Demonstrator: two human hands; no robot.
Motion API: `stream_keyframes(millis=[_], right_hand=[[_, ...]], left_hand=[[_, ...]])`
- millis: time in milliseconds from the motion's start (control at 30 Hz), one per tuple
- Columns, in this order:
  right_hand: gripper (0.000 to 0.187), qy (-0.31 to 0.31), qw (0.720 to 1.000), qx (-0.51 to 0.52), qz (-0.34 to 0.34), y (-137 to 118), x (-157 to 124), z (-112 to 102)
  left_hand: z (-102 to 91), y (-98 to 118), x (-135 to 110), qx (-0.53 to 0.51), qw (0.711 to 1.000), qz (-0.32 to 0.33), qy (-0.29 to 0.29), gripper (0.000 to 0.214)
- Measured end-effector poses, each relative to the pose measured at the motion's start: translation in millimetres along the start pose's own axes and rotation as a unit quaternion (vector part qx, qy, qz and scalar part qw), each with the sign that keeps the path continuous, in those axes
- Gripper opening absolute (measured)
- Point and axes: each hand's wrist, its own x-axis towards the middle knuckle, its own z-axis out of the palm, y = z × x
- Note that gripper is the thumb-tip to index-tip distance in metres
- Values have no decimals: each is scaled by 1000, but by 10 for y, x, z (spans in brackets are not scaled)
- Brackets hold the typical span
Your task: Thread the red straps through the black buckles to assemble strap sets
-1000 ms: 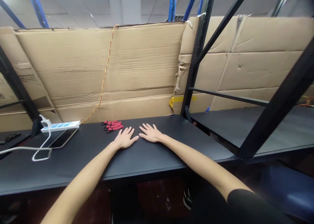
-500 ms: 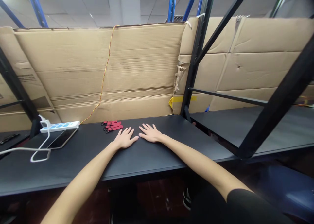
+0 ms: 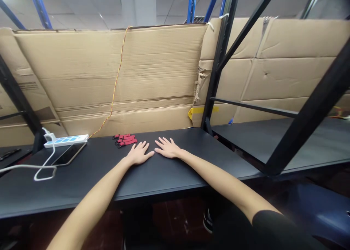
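Note:
Both of my hands rest palm down on the black tabletop (image 3: 169, 175), thumbs toward each other with a small gap between them. My left hand (image 3: 137, 153) is open, its fingers spread. Just beyond its fingertips lies a small bunch of red straps (image 3: 127, 139) with dark rings or clips at their left ends. My right hand (image 3: 168, 148) is open too, fingers fanned out, with nothing in it. It lies a little right of the left hand.
On the left sit a white power strip (image 3: 67, 141), a phone or tablet (image 3: 70, 154) and a looped white cable (image 3: 45, 177). Cardboard (image 3: 158, 67) lines the back, with a yellow-red twisted wire (image 3: 116, 82) hanging down it. Black rack posts (image 3: 216, 75) stand at both sides.

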Motion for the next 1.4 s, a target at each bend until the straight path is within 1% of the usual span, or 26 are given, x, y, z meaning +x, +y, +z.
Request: stream_keyframes(millis=[600, 1400], right_hand=[[81, 4, 1000, 2, -5, 0, -3, -1], [82, 20, 1000, 7, -12, 22, 14, 28]], left_hand=[[-9, -6, 2, 1, 1000, 1, 2, 91], [0, -21, 9, -15, 1000, 7, 12, 84]])
